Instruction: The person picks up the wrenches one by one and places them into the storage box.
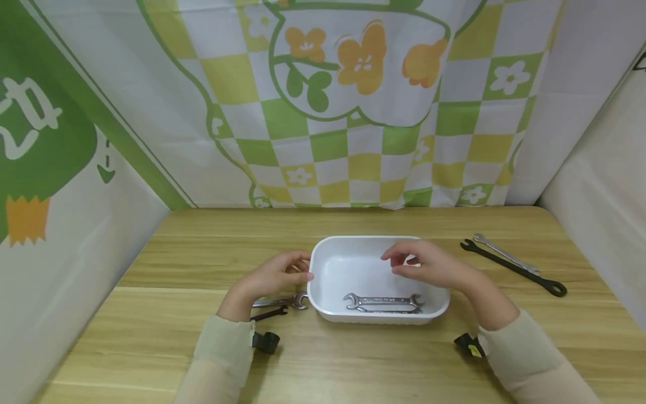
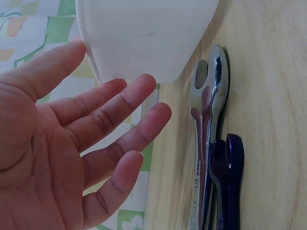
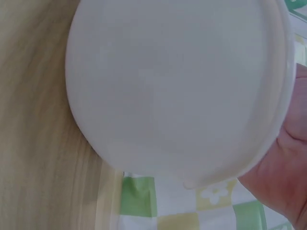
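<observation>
A white plastic tray (image 1: pixel 348 275) stands on the wooden table, with two silver open-end wrenches (image 1: pixel 386 301) lying along its near side. My left hand (image 1: pixel 275 275) is at the tray's left end. In the left wrist view its thumb is at the rim, and the relaxed fingers (image 2: pixel 129 96) spread beside the outer wall. Over the right part of the tray hovers my right hand (image 1: pixel 429 264), fingers loosely bent and nothing between them. The right wrist view shows mostly the tray's outer wall (image 3: pixel 177 91), which hides the right fingers.
Left of the tray, beneath the left hand, lie silver wrenches (image 2: pixel 204 124) and a smaller dark wrench (image 2: pixel 228 177). At the right, a long black wrench (image 1: pixel 512 266) lies beside a slim silver wrench (image 1: pixel 504 253). A patterned cloth (image 1: pixel 363 163) hangs behind the table.
</observation>
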Available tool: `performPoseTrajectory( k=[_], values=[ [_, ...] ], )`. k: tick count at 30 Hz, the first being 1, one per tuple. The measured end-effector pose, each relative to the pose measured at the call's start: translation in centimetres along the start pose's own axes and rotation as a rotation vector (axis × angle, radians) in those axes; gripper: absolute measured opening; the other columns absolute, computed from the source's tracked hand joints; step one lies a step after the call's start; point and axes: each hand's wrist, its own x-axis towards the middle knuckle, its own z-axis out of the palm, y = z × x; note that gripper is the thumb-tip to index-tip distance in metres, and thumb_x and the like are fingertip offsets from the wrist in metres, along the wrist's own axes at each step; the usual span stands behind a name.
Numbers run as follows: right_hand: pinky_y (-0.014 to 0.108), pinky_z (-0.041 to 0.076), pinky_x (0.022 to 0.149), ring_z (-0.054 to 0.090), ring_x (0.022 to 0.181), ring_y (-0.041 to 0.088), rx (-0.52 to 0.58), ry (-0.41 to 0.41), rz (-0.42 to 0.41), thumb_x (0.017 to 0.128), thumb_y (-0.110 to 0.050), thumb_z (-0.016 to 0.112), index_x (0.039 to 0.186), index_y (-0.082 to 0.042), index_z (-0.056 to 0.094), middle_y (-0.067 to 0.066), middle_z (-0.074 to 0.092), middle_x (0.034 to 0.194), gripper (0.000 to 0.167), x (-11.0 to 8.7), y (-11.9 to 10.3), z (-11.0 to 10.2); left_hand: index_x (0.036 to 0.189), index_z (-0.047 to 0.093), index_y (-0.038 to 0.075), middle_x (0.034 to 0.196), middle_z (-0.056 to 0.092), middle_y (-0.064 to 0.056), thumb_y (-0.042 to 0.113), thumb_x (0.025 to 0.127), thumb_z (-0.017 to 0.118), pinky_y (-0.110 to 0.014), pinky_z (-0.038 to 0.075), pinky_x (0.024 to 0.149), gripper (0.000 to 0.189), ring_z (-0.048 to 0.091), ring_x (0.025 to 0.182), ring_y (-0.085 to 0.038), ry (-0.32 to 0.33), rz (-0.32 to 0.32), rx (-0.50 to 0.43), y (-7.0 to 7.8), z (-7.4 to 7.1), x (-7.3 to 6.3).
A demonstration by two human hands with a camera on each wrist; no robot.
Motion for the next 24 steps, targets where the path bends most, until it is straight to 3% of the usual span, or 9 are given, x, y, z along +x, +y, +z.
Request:
performPoseTrajectory(
  k=[8, 13, 24],
  values=[
    [0.039, 0.055, 0.088, 0.061, 0.094, 0.009, 0.001, 0.081, 0.031, 0.096, -0.014, 0.066, 0.118, -0.005, 0.068, -0.005, 0.067, 0.096, 0.024, -1.2, 0.0, -0.7, 0.136, 0.054, -0.002, 0.11, 0.066, -0.018, 0.02, 0.097, 0.064, -0.031, 0.052, 0.081, 0.046, 0.063, 0.095, -0.023, -0.002, -0.001, -0.006, -0.1, 0.0, 0.0],
    [0.041, 0.054, 0.089, 0.062, 0.096, 0.008, -0.016, 0.119, 0.063, 0.097, -0.017, 0.065, 0.119, -0.007, 0.069, 0.002, 0.071, 0.101, 0.025, -1.8, -0.3, -1.6, 0.136, 0.054, -0.002, 0.11, 0.066, -0.019, 0.02, 0.097, 0.065, -0.032, 0.053, 0.081, 0.046, 0.064, 0.095, -0.023, -0.005, -0.004, -0.01, -0.2, 0.1, 0.1],
    [0.033, 0.054, 0.091, 0.06, 0.099, 0.006, 0.015, 0.177, 0.135, 0.099, -0.016, 0.062, 0.124, -0.006, 0.067, 0.009, 0.069, 0.108, 0.027, -3.3, -0.8, -3.7, 0.137, 0.054, -0.001, 0.111, 0.066, -0.019, 0.02, 0.097, 0.065, -0.033, 0.052, 0.082, 0.047, 0.065, 0.095, -0.023, -0.003, -0.008, -0.009, 0.0, -0.1, 0.0]
  ],
)
